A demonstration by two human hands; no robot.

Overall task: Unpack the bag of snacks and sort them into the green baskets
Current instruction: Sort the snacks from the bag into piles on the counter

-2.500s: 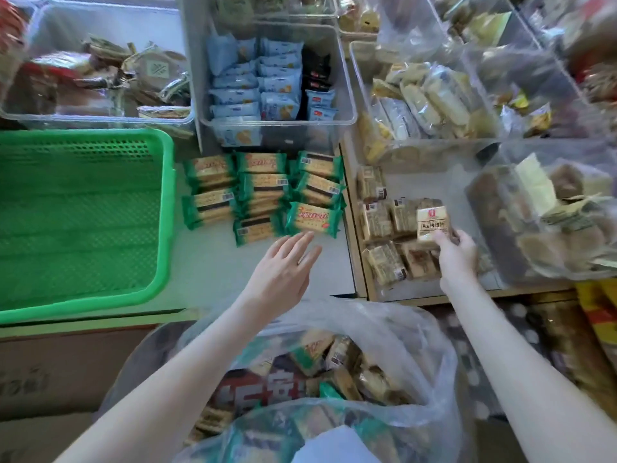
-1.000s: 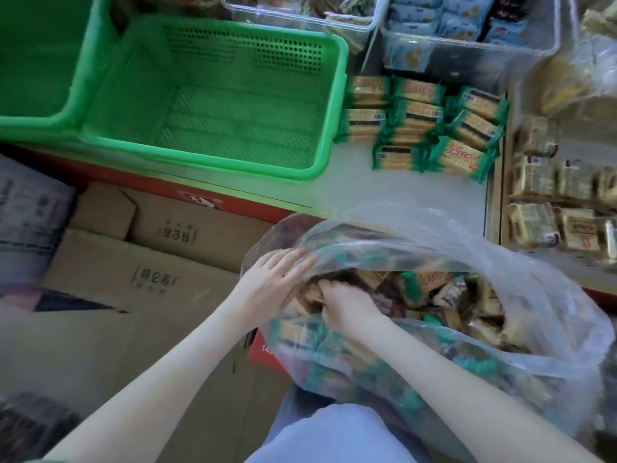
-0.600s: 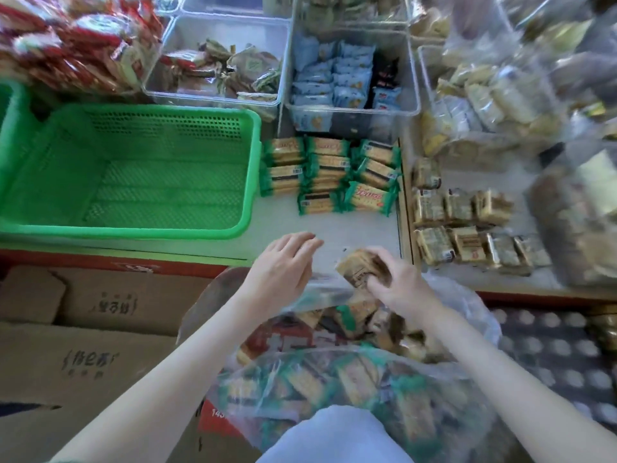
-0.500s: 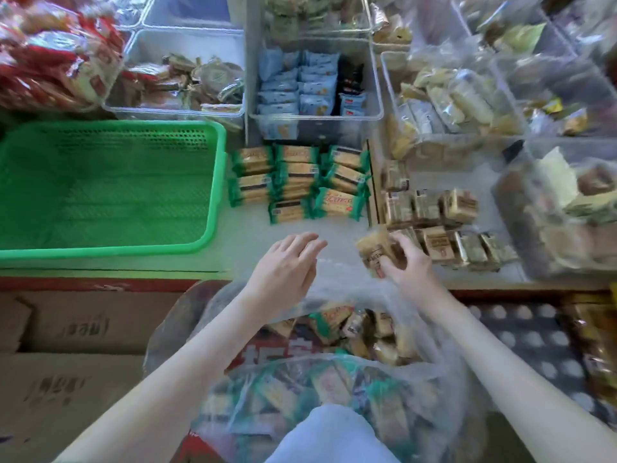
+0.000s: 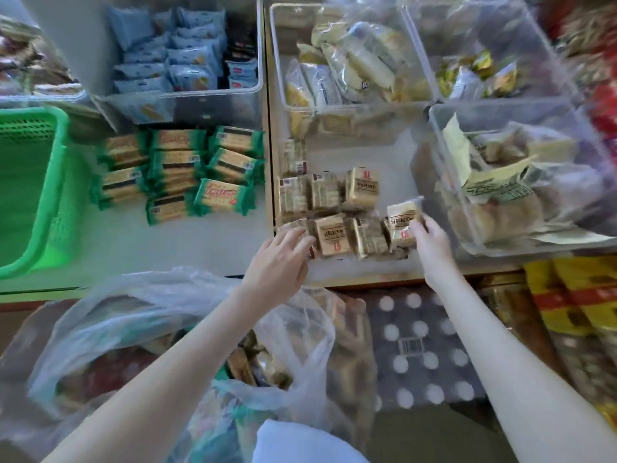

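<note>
R hand (image 5: 429,242) pinches a beige snack pkt (image 5: 402,218) at the right end of the front row of beige pkts (image 5: 334,202), near the counter (image 5: 207,242) front edge. L hand (image 5: 277,262) is loose, fingers straight, holding nothing, over that row's left end. Snack bag (image 5: 133,315) sits open below the front edge, w/ the green basket (image 5: 50,195) at the counter's left edge.

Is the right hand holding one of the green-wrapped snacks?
No, the right hand pinches a tan-wrapped packet beside the row of tan packets, apart from the green-wrapped ones.
</note>
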